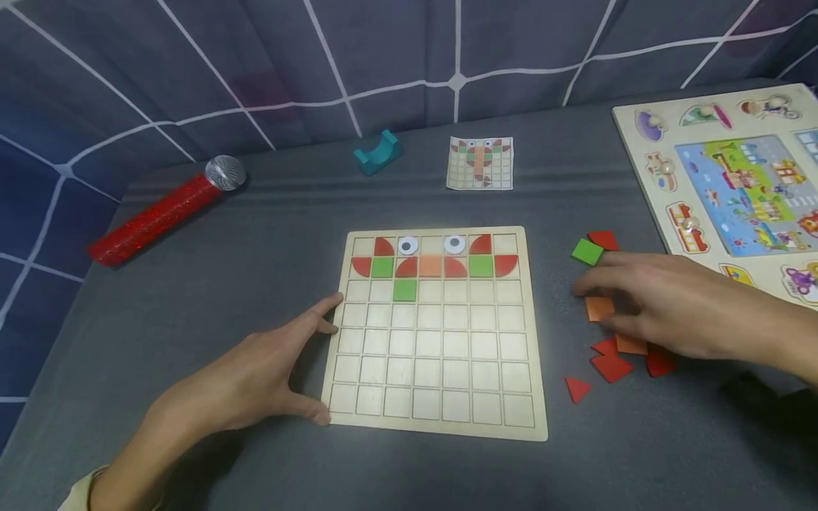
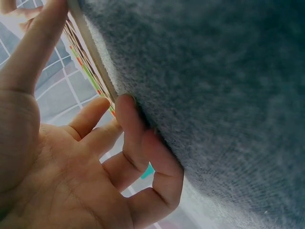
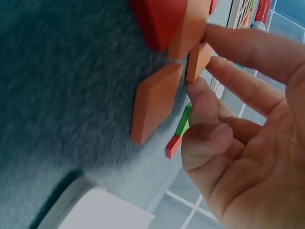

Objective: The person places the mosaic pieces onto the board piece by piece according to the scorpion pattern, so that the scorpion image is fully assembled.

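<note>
A pale wooden grid board [image 1: 441, 355] lies flat, with red, green and orange pieces and two googly eyes in its top rows. One green square [image 1: 405, 289] sits in the third row. My left hand [image 1: 255, 376] is spread along the board's left edge, the thumb at the near corner and fingertips touching farther up. To the right, my right hand [image 1: 671, 305] pinches an orange square tile [image 1: 599, 309] at the loose pieces. In the right wrist view, the thumb and fingertips surround this orange tile [image 3: 198, 62], low over the cloth.
Red triangles [image 1: 578, 389], orange tiles and a green square [image 1: 586, 251] lie around the right hand. Behind the board are a pattern card [image 1: 479, 165] and a teal curved block [image 1: 378, 152]. A red microphone [image 1: 160, 216] lies left; a knob puzzle [image 1: 652, 191] lies right.
</note>
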Tool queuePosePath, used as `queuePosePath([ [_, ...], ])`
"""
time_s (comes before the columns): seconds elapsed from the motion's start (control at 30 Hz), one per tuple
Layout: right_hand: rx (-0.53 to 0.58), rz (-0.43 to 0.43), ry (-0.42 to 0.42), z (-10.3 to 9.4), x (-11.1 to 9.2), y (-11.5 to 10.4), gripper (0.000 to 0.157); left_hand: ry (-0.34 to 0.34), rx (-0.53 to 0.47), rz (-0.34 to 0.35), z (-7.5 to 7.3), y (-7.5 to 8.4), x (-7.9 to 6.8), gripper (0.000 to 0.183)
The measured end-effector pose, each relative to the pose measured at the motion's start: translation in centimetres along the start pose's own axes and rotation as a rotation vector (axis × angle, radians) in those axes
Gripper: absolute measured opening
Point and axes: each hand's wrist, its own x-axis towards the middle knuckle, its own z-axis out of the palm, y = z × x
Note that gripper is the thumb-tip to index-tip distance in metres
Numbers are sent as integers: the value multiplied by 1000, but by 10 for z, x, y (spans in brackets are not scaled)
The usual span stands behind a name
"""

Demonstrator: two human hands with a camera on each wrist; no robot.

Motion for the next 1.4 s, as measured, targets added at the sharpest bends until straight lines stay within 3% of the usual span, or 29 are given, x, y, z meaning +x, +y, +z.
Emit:
queuePosePath([
  [0.23,-12,-21,9,1,-5,9,36,-4,-2,26,-2,-1,-1,127],
  [0.5,-37,-100,83,-5,0,2,32,0,-2,26,-1,-2,-1,129],
  [0.83,4,-200,132,-12,21,-39,22,0,0,8,-1,-1,-1,131],
  [1.13,81,-322,121,-3,51,-76,12,8,-11,29,-1,0,-1,131],
  [1.4,103,-334,122,1,79,-103,9,-5,-1,-11,0,0,0,132],
])
